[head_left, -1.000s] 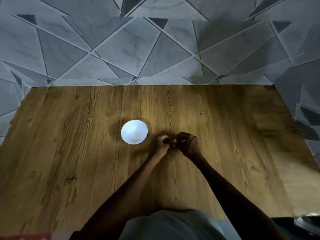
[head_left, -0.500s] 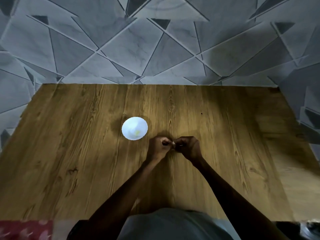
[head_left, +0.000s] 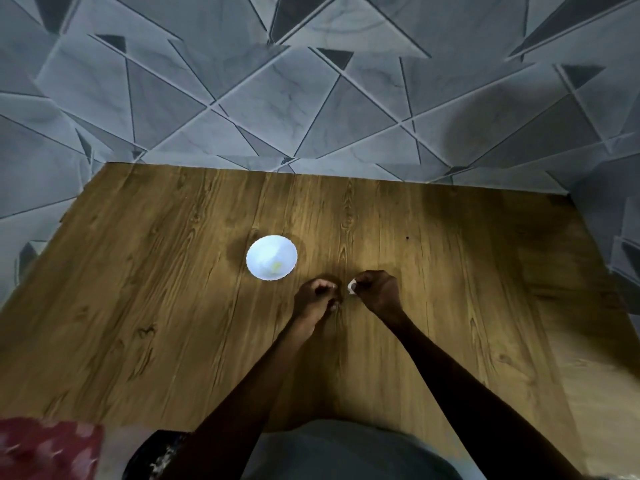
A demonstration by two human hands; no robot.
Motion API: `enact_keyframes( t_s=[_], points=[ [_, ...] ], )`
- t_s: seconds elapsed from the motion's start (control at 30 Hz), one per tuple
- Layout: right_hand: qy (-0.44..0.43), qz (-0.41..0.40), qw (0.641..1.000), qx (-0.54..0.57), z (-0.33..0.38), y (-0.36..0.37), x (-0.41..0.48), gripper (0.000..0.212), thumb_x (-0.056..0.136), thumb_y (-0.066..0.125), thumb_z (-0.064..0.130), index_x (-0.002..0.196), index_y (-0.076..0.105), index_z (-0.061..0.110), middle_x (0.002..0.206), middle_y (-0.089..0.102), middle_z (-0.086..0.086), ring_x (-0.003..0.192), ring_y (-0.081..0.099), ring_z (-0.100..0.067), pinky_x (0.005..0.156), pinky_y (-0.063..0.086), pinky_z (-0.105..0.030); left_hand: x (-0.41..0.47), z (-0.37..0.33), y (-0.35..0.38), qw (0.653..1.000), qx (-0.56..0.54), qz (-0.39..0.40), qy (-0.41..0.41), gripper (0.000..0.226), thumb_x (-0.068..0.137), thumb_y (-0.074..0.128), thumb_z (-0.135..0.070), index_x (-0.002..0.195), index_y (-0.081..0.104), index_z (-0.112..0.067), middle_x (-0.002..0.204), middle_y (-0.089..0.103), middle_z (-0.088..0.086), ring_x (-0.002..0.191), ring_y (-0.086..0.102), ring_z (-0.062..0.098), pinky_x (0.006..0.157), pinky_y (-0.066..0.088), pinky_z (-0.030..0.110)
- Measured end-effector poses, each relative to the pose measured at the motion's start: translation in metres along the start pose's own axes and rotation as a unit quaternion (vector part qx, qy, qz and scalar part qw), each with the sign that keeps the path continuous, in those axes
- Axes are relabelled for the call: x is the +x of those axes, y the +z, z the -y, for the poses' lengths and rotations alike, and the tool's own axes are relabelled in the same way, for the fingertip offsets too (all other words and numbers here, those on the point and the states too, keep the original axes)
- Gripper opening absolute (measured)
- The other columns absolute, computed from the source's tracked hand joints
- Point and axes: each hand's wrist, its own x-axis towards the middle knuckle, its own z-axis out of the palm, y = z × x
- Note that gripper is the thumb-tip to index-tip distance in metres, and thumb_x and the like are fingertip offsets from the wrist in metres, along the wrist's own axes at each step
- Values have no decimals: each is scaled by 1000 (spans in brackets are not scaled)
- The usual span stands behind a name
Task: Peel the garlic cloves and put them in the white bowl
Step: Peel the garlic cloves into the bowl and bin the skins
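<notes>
1. The right hand (head_left: 377,292) pinches a small pale garlic piece (head_left: 351,285) at its fingertips, just above the wooden table (head_left: 138,306). Whether it is clove or loose skin is too small to tell.
2. The left hand (head_left: 317,296) sits just beside it with fingers curled. Whether it grips anything cannot be told.
3. The white bowl (head_left: 258,251) stands on the table ahead and to the left of both hands, near the left hand. A yellowish bit (head_left: 276,268) lies inside, probably a peeled clove.
4. The left hand is nearer the bowl, and the right would have to reach past it.
5. The piece's long axis cannot be made out.
6. Peeling seems under way, and the drop would call for a short move forward and left.
</notes>
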Motion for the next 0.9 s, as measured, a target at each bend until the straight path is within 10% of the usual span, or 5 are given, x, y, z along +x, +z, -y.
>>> enact_keyframes(
  t_s=[0.23,0.53,0.7,0.9],
  points=[
    [-103,55,992,46,17,-19,-19,17,83,72,-1,94,77,12,88,74,4,76,68,-1,65,50,-7,-16,-3,-6,999,-3,48,-5,14,92,57,0,97,68,-6,81,70,6,60,62,10,57,51,18],
    [51,77,952,292,13,-14,-56,16,83,76,3,99,75,2,85,76,-11,77,74,-29,70,62,-40,-35,-2,-19,973,-126,176,-75,9,94,59,-1,89,64,-6,66,65,2,54,58,4,58,50,14],
    [54,50,970,232,21,-11,-71,7,82,78,6,85,77,11,73,75,5,67,71,-6,63,56,-21,-43,5,-21,975,-128,162,-83,9,96,59,-8,91,66,-5,68,66,3,55,60,5,57,50,15],
    [91,47,995,16,22,-1,-68,14,83,76,19,70,72,18,66,69,5,61,65,-5,60,52,-22,-39,22,-25,962,248,32,111,25,92,65,-25,113,68,-14,107,68,-1,99,62,14,83,45,21]
  ],
)
